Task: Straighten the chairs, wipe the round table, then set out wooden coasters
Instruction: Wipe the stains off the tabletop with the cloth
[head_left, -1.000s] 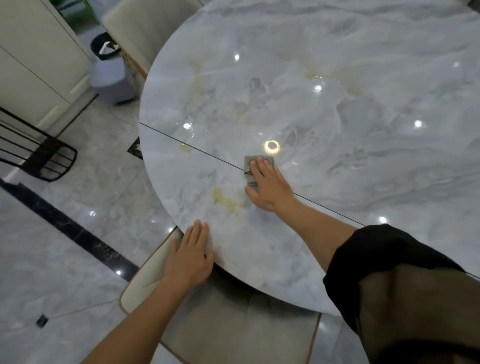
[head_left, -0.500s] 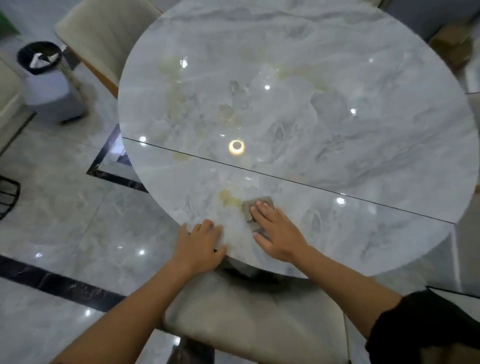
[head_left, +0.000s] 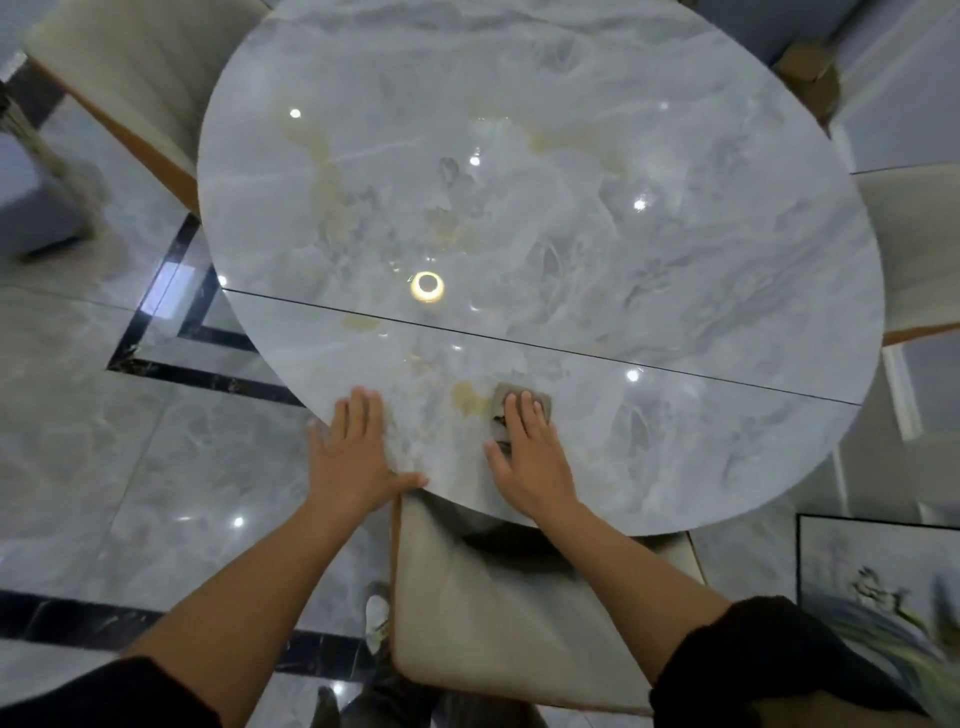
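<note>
Round marble bench (head_left: 597, 156): right grip (head_left: 530, 462) spread flat, fingers together, pressing grey cloth (head_left: 519, 397) onto top near front edge, just below seam line. Yellowish stain (head_left: 467, 397) touching cloth's left side. Left grip (head_left: 353, 457) spread flat, palm down on front-left edge, holding nothing. Beige chair (head_left: 493, 613) tucked under front edge; second chair (head_left: 140, 67) at far-left edge, third (head_left: 914, 249) at right edge. No coasters visible

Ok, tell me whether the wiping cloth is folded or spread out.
Folded small, it seems: the cloth shows only as a compact pad poking past the right hand's fingers, pressed flat on the table.
</note>
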